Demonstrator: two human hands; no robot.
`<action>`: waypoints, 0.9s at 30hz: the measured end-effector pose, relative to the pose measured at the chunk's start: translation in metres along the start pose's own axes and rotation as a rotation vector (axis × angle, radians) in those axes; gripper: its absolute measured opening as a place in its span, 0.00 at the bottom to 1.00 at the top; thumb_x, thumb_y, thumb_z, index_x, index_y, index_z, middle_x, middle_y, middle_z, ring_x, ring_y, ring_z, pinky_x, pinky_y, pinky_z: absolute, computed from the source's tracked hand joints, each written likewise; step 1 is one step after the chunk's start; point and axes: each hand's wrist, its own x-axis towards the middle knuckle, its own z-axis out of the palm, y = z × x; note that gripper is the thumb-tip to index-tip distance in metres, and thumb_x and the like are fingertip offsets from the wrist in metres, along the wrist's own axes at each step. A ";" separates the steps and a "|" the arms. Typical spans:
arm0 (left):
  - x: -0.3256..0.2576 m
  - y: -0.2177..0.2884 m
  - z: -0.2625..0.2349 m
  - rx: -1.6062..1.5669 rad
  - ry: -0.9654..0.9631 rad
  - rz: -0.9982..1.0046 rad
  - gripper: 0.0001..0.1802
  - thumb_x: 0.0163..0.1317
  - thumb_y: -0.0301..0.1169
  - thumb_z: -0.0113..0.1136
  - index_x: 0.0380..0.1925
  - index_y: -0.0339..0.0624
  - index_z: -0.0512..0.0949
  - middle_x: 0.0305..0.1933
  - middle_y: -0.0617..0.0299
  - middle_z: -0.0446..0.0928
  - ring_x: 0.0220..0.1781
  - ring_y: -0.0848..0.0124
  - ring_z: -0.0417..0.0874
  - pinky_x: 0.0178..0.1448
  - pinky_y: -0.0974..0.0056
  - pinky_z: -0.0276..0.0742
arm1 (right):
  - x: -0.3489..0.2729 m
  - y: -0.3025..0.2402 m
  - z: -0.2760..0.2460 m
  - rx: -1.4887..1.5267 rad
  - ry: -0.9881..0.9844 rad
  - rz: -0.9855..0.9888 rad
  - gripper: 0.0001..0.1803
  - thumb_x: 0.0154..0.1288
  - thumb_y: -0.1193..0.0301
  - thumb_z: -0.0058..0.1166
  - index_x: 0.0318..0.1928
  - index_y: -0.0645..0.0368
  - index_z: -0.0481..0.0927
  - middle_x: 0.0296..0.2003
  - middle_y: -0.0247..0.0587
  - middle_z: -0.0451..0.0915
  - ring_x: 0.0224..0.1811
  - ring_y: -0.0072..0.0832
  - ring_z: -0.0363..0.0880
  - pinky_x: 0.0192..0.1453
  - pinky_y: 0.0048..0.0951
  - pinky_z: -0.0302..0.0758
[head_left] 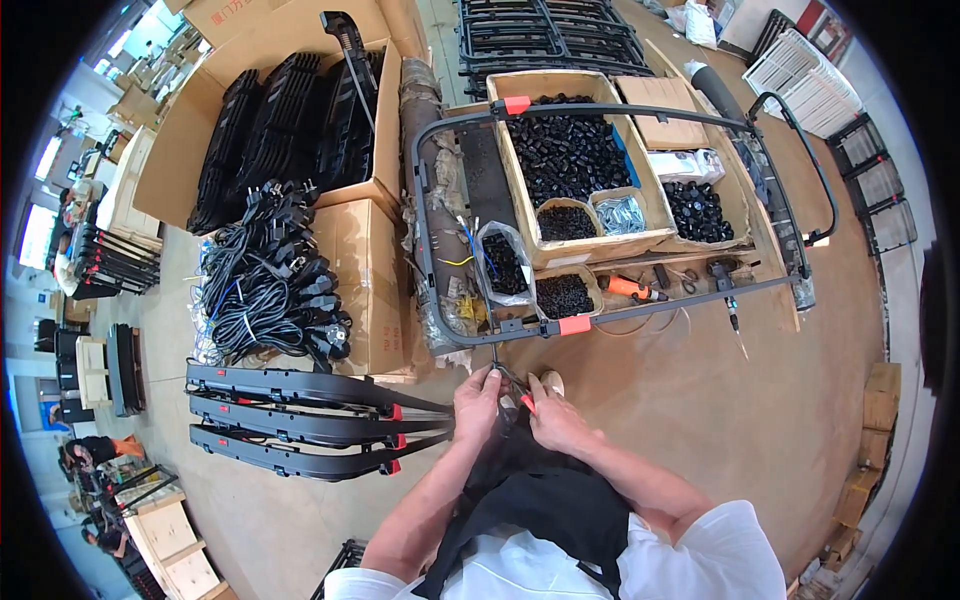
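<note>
In front of my body my two hands meet, just below the near bar of a dark tubular frame [660, 306] with red clips. My left hand [476, 402] is closed, its fingertips pinching a thin dark cable [494, 352] that hangs from the frame. My right hand [562, 422] is wrapped round red-handled pliers [528, 402], whose dark jaws point at the left fingertips. Exactly what the jaws touch is too small to tell. The frame rests across a bench, over bins of small black parts [562, 150].
An orange-handled screwdriver [630, 287], scissors [688, 282] and a power driver [722, 272] lie along the bench's near edge. At left, bundled black plug cords [270, 290] sit beside a carton [360, 280]. Stacked black frames [290, 420] jut out close to my left arm.
</note>
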 end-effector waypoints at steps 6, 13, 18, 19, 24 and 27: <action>-0.010 0.014 0.010 0.443 0.059 0.112 0.15 0.79 0.32 0.57 0.55 0.32 0.84 0.43 0.58 0.87 0.41 0.76 0.84 0.48 0.68 0.80 | -0.001 -0.003 -0.010 -0.145 0.039 -0.088 0.41 0.70 0.74 0.50 0.80 0.71 0.54 0.60 0.73 0.75 0.62 0.64 0.78 0.66 0.56 0.77; -0.001 0.031 0.009 0.400 -0.006 -0.004 0.21 0.78 0.41 0.57 0.51 0.31 0.85 0.36 0.58 0.86 0.40 0.74 0.84 0.47 0.63 0.80 | -0.007 -0.001 -0.023 -0.346 0.085 -0.153 0.45 0.65 0.69 0.57 0.79 0.69 0.56 0.53 0.66 0.76 0.57 0.58 0.79 0.61 0.54 0.78; 0.009 0.030 0.017 0.471 0.073 -0.064 0.20 0.78 0.42 0.58 0.46 0.32 0.85 0.38 0.60 0.85 0.34 0.72 0.85 0.41 0.66 0.83 | -0.020 -0.006 -0.032 -0.361 0.134 -0.202 0.53 0.57 0.63 0.66 0.81 0.62 0.56 0.50 0.60 0.75 0.57 0.56 0.76 0.62 0.51 0.77; 0.014 0.023 0.015 0.355 0.072 -0.055 0.20 0.79 0.42 0.57 0.46 0.32 0.84 0.38 0.59 0.85 0.34 0.71 0.85 0.41 0.65 0.84 | -0.020 -0.006 -0.033 -0.296 0.156 -0.192 0.55 0.55 0.63 0.68 0.82 0.59 0.56 0.50 0.61 0.75 0.56 0.56 0.77 0.61 0.52 0.78; 0.020 0.024 0.011 0.205 0.017 -0.048 0.20 0.81 0.41 0.55 0.48 0.32 0.83 0.38 0.59 0.85 0.34 0.70 0.85 0.42 0.65 0.84 | -0.026 -0.008 -0.032 -0.209 0.152 -0.139 0.58 0.53 0.65 0.70 0.83 0.55 0.55 0.50 0.63 0.75 0.53 0.57 0.81 0.55 0.54 0.83; 0.022 0.046 0.005 0.293 -0.071 -0.081 0.20 0.81 0.39 0.52 0.48 0.31 0.84 0.44 0.55 0.87 0.42 0.66 0.88 0.50 0.59 0.85 | -0.029 -0.016 -0.025 -0.203 0.243 -0.154 0.56 0.54 0.68 0.68 0.83 0.52 0.55 0.49 0.63 0.76 0.48 0.58 0.84 0.49 0.54 0.85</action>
